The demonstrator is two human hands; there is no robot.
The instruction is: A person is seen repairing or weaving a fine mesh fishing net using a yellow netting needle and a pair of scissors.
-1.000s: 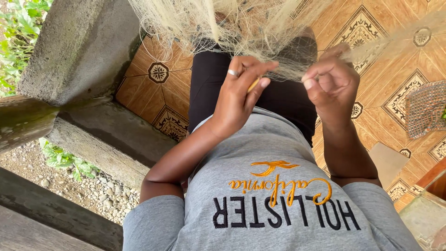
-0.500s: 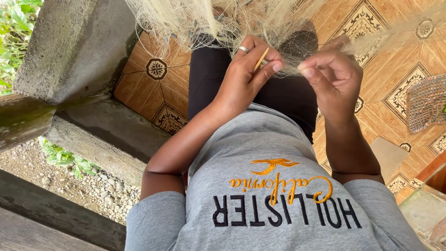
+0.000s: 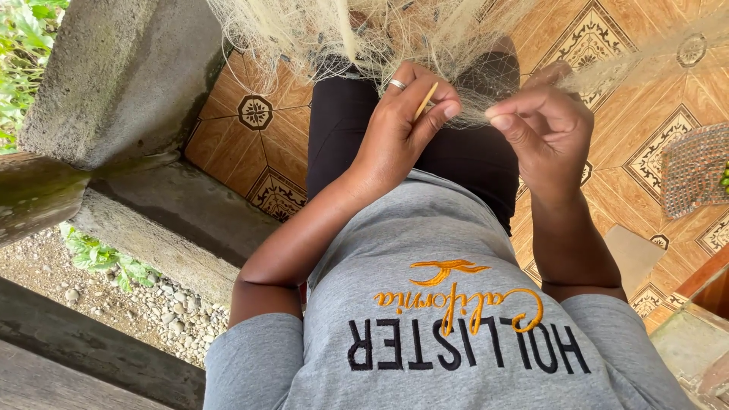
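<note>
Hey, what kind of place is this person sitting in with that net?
Probably a porch or veranda at the edge of a house. The patterned floor tiles end at a concrete pillar, with gravel and green plants just beyond. Both hands work a pale fishing net.

The net point(image 3: 357, 30) is pale cream, almost straw-white. The thin needle point(image 3: 425, 101) in the left hand point(image 3: 402, 125) is yellow, and the ring point(image 3: 398, 84) is silver. The shirt point(image 3: 448, 304) is grey with black and orange lettering; the trousers point(image 3: 342, 129) are black. The floor tiles point(image 3: 638, 114) are orange-brown, patterned with dark-and-cream octagon medallions and diamond borders. The concrete post point(image 3: 114, 76) is grey, stained green.
</note>
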